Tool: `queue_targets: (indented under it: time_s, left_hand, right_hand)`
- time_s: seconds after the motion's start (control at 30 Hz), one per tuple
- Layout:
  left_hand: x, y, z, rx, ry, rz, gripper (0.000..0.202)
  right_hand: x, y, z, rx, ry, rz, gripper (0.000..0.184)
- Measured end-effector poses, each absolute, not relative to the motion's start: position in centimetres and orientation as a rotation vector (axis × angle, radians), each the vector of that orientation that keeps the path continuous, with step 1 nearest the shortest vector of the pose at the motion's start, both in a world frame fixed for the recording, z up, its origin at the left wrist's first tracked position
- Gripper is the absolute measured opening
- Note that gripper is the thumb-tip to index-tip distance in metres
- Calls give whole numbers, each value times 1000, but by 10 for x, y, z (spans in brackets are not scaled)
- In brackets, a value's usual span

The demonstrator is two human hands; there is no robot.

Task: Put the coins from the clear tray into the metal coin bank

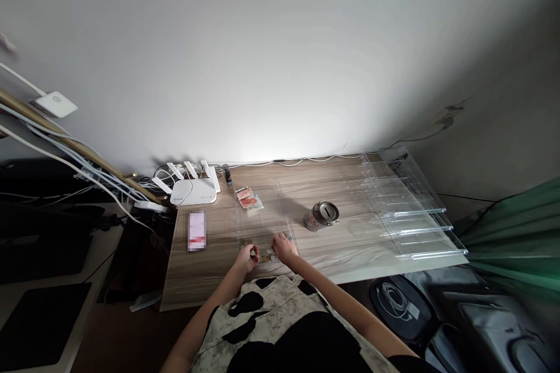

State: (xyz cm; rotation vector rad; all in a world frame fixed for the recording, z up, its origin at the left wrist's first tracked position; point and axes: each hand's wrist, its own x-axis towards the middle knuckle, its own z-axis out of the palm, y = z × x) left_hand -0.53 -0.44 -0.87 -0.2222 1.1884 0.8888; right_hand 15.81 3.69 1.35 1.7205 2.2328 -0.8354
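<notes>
My left hand point(247, 257) is turned partly palm up with its fingers curled around coins point(252, 253). Beside it, my right hand point(284, 248) reaches down with bent fingers pressed together; what they pinch, if anything, is hidden. Both hands are at the near end of a shallow clear plastic tray point(287, 215). Loose coins point(268, 256) lie in the tray between the hands. Several banknotes point(248, 199) rest at its far end. To the right of the tray stands a round coin bank tin point(322, 215) with a slot in its lid.
A white router point(193, 191) and a small dark bottle point(227, 175) stand near the wall. A blurred pink-and-white pack point(196, 232) lies at the desk's left. Overlapping clear plastic trays point(406, 210) cover the right side. Black bags point(402, 309) sit below the desk's right edge.
</notes>
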Motion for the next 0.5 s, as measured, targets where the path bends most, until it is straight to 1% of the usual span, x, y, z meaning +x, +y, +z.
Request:
queue_targets:
  time_s: [0.17,0.3,0.33,0.43,0.5]
  left_hand:
    - [-4,-6,-6,-253,1181,911,24]
    - [-3,-5,-5,-282,1164,940,23]
    - [-3,-4,-4,-289,1163,950,22]
    - [-3,-4,0,-313,1171,977,23]
    - [-4,-5,4,-331,1185,995,26]
  right_hand:
    - [145,38,21,1745,2302,-920,15]
    - [131,36,30,1748,2406,-1218,13]
    - [129,35,30,1761,2406,-1248,14]
    - [131,35,29,1764,2382,-1088,20]
    - [135,33,25,1603,2392,-971,25]
